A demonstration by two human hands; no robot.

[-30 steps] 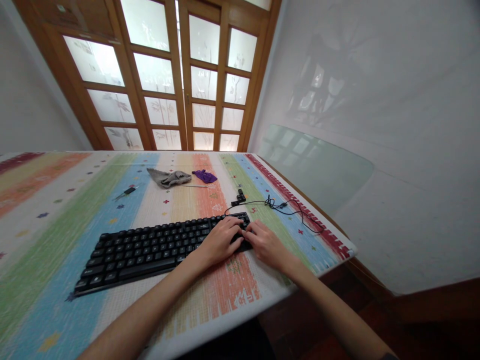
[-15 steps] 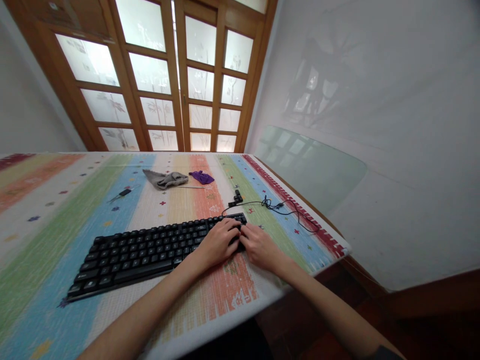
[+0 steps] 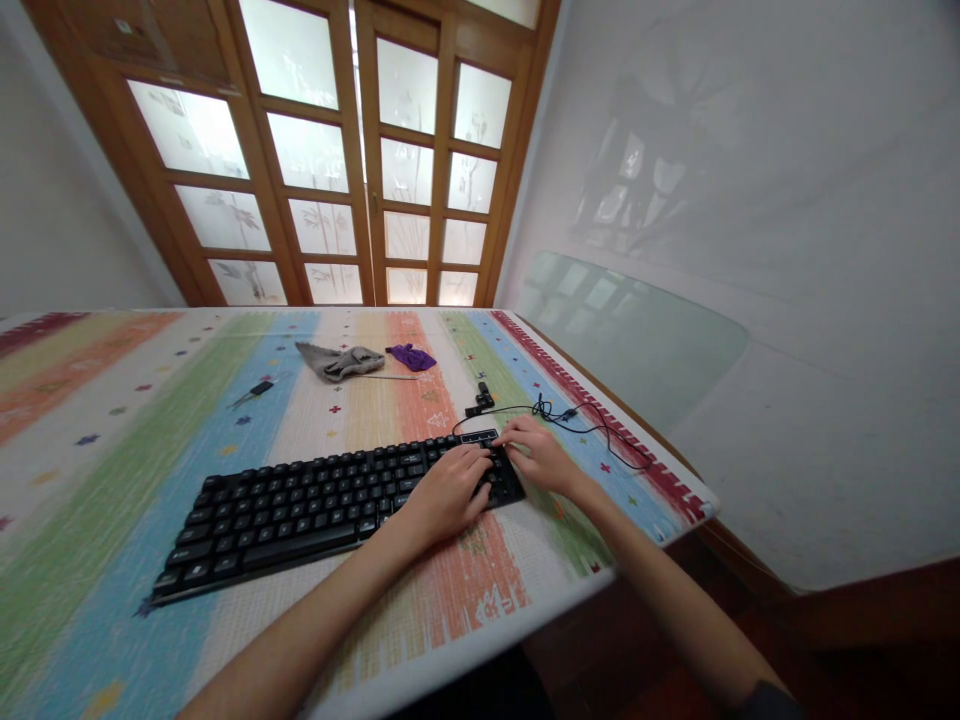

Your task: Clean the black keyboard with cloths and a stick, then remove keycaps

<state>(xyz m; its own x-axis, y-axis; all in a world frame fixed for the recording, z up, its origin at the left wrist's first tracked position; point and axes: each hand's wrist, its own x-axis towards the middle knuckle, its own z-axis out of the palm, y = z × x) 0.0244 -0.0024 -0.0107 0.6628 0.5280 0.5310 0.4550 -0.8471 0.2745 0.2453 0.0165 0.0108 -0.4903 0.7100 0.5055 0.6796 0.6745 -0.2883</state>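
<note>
A black keyboard (image 3: 300, 510) lies at a slant on the striped tablecloth. My left hand (image 3: 450, 488) rests over its number pad, fingers reaching forward onto the keys and the thumb apart; nothing shows in it. At the keyboard's far right corner is my right hand (image 3: 541, 456), its fingers spread and the fingertips touching the top of the number pad. Some keys there are hidden under both hands. Just beyond the keyboard sit a few small black pieces (image 3: 482, 398), perhaps loose keycaps. A black cable (image 3: 581, 412) runs from the keyboard's back edge and tangles to the right.
Farther back lie a grey cloth (image 3: 341, 362), a purple cloth pouch (image 3: 412, 357) and a thin rod (image 3: 386, 377). A small dark object with metal prongs (image 3: 259, 390) is at the left. The tablecloth (image 3: 285, 630) ends at the near edge; a wall (image 3: 825, 400) stands to the right.
My right hand has moved away from the left one, forward and right, and its fingers have spread. My left hand stays on the number pad. The view has shifted slightly.
</note>
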